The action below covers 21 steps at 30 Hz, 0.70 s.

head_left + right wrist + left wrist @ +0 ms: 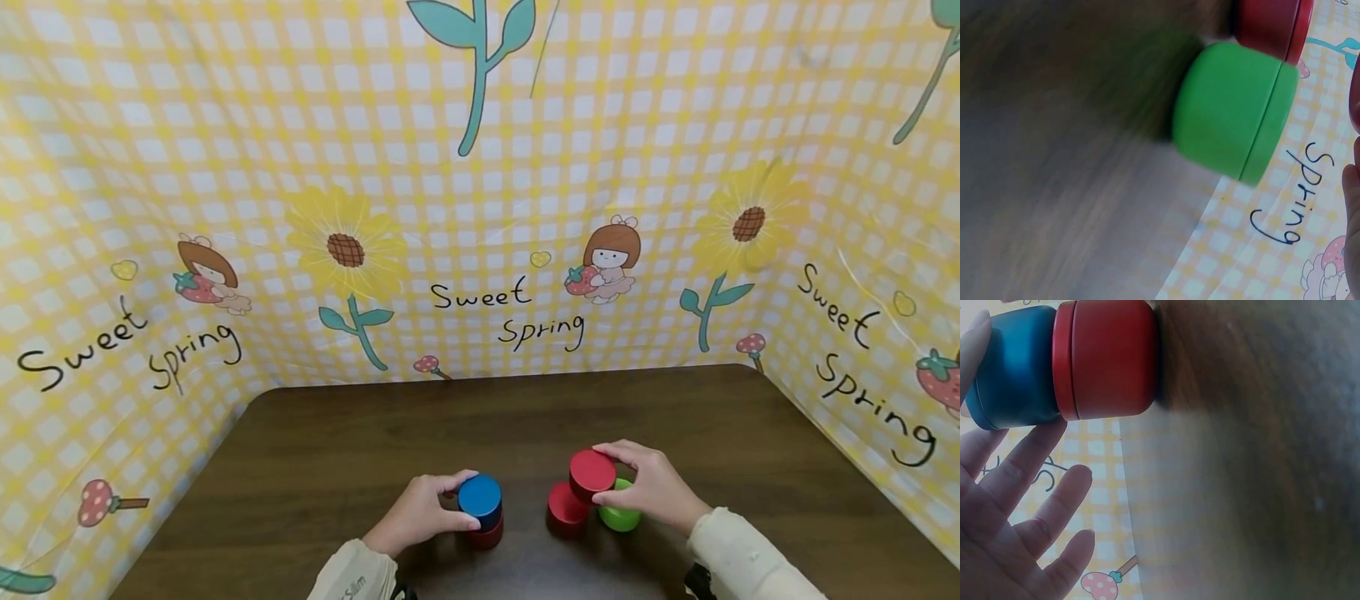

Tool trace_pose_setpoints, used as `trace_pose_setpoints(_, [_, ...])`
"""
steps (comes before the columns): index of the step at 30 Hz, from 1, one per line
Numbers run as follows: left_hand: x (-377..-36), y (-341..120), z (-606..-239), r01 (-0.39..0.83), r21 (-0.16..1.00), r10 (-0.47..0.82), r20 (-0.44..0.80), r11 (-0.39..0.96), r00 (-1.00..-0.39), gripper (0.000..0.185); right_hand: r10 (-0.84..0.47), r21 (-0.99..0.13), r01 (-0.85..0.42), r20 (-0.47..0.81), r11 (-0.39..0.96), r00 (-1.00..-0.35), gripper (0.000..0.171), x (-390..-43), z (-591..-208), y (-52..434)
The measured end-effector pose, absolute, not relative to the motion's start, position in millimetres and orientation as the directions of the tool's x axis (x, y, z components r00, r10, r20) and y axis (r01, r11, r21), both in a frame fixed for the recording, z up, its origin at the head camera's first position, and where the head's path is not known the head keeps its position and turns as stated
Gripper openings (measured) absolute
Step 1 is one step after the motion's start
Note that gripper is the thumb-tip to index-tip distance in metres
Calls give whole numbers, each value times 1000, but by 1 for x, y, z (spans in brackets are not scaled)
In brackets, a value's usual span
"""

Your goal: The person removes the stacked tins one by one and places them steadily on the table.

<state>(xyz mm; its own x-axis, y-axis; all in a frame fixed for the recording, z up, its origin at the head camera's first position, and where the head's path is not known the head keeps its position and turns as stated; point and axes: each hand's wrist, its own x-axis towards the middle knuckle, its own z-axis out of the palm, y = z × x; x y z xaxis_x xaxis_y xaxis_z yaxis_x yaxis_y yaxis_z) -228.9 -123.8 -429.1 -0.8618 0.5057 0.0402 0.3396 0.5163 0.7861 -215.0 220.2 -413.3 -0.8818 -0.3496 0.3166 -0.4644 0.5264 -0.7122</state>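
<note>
My left hand [467, 500] pinches a blue round tin [483, 496] between thumb and fingers. The blue tin sits on top of a red tin [489, 535] on the dark wooden table [360, 450]. The left wrist view shows the same blue tin [1016, 365] on its red tin [1110, 359], with my fingers [1029, 487] beside it. My right hand [609, 475] grips another red tin [588, 471], tilted and raised over a third red tin [564, 508] and a green tin [621, 518]. In the right wrist view the green tin [1232, 112] stands next to a red tin [1272, 28].
A yellow checked cloth [480, 208] printed with sunflowers and "Sweet Spring" walls the table at the back and on both sides. Bare tabletop stretches behind the tins toward the back wall.
</note>
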Motion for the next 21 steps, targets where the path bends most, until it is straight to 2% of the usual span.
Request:
trace_pose_setpoints(9, [-231,-123,-429,343,780,505,41,523,-862,66,-331,-612,-539,428,578,-841,55,-210,-411,235])
trace_pose_setpoints(21, [-232,-125,-432,347,785,510,46,513,-859,66,-239,-568,-487,455,663,-858,53,-202,-415,257])
